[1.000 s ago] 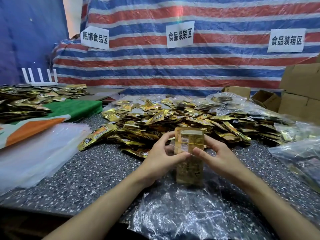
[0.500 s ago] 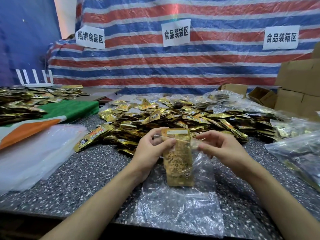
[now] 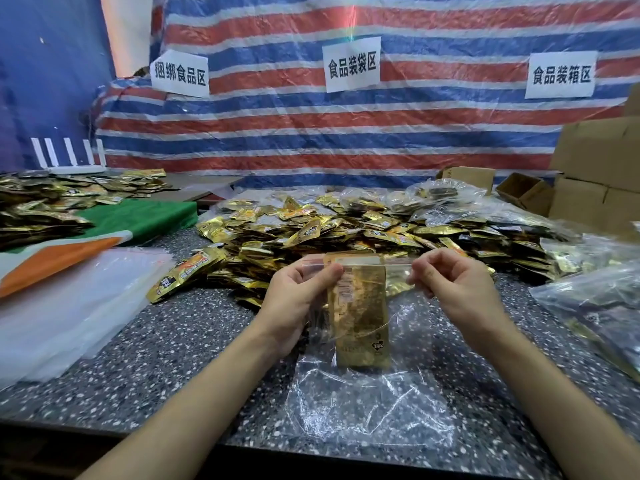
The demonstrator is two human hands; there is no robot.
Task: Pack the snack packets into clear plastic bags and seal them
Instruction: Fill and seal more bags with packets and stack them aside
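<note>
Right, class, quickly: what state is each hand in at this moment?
Left hand: closed, pinching the left end of the top edge of the clear bag, which has gold packets inside.
Right hand: closed, pinching the right end of the same edge.

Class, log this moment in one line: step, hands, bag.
step: sealing | left hand: pinches clear bag top | right hand: pinches bag top | bag: gold packets inside

left hand (image 3: 298,299): was bare | right hand (image 3: 457,289): was bare | left forearm (image 3: 194,403): was bare from behind the hand to the frame edge | right forearm (image 3: 554,393): was bare likewise behind its hand
</note>
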